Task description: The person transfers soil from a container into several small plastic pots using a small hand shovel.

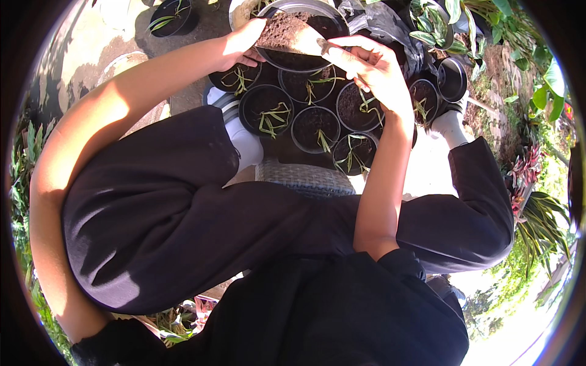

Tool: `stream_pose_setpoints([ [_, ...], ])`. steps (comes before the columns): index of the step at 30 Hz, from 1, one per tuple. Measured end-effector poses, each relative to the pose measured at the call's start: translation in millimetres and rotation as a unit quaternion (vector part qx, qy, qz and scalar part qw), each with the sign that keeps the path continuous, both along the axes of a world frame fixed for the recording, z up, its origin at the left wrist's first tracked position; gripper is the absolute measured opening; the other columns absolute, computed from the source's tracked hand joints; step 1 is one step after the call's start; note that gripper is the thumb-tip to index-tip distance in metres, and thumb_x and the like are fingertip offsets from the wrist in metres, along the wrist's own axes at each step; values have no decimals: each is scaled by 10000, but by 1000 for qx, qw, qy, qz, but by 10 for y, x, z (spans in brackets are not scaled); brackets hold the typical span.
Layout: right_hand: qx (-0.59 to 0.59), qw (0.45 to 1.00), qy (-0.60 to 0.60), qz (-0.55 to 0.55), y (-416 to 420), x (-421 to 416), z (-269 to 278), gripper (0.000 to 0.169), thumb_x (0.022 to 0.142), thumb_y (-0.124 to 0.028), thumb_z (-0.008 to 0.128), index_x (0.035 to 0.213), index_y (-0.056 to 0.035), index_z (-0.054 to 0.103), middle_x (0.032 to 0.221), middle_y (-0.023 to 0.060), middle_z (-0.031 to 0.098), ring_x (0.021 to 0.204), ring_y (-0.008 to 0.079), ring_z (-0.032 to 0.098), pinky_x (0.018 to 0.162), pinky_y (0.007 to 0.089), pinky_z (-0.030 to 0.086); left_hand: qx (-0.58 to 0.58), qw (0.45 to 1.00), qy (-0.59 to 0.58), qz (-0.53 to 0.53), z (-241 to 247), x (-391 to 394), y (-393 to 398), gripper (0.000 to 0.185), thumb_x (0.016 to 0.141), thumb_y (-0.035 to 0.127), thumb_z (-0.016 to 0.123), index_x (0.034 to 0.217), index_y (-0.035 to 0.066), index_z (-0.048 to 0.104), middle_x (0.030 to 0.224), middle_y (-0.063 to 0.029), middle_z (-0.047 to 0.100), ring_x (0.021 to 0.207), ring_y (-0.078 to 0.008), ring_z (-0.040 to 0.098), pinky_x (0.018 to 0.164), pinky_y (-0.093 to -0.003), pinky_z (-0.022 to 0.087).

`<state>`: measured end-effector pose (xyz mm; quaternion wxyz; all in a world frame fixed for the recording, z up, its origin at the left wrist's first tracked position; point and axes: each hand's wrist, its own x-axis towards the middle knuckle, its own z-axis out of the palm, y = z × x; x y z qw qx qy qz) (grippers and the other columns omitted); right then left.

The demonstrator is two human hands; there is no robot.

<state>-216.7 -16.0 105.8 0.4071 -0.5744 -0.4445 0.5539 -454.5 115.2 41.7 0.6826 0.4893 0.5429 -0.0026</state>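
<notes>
My right hand (366, 64) grips the handle end of a garden trowel (306, 40), whose blade is heaped with brown soil (284, 28). The trowel lies across the upper side of a large round pot (300, 68) with soil inside. My left hand (245, 45) is at the blade's far end, thumb up beside the soil; whether it grips the blade is not clear. Below the large pot stand several black plastic pots (316, 129) of dark soil, each with a small, drooping, narrow-leaved plant (275, 120).
A black pot with a seedling (170, 20) stands apart at the upper left. Crumpled grey plastic (375, 20), a pot of striped leaves (431, 27) and an empty black pot (452, 80) are at the upper right. A woven seat edge (304, 176) shows between my legs.
</notes>
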Motion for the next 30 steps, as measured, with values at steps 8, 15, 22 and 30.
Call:
stream_pose_setpoints([
  [8, -11, 1000, 19, 3, 1, 31, 15, 237, 861, -177, 747, 1074, -79, 716, 730, -35, 649, 565, -7, 484, 458, 167, 324, 3, 1000, 7, -12, 20, -4, 7, 555, 977, 559, 263, 1149, 126, 566, 1037, -33, 652, 851, -153, 600, 873, -386, 463],
  [15, -17, 1000, 18, -9, 7, 32, -37, 246, 856, -188, 753, 1075, -82, 715, 728, -32, 651, 569, -8, 492, 458, 164, 327, 14, 1000, 6, -12, 76, -2, -25, 541, 972, 551, 256, 1168, 141, 549, 1045, -32, 654, 856, -149, 604, 866, -375, 462],
  [22, -18, 999, 28, -8, 10, 31, -51, 247, 859, -187, 750, 1081, -86, 715, 742, -33, 660, 573, -8, 495, 458, 163, 334, 26, 999, 0, -29, 23, -32, -4, 536, 971, 552, 257, 1195, 146, 525, 1071, -29, 648, 861, -150, 608, 849, -370, 466],
  [30, -21, 999, 45, -8, 7, 39, -44, 246, 862, -186, 747, 1082, -80, 714, 761, -29, 670, 570, -7, 499, 459, 161, 342, 31, 999, -4, -34, 58, -42, -20, 535, 969, 549, 260, 1230, 159, 517, 1093, -29, 645, 880, -151, 607, 854, -361, 461],
])
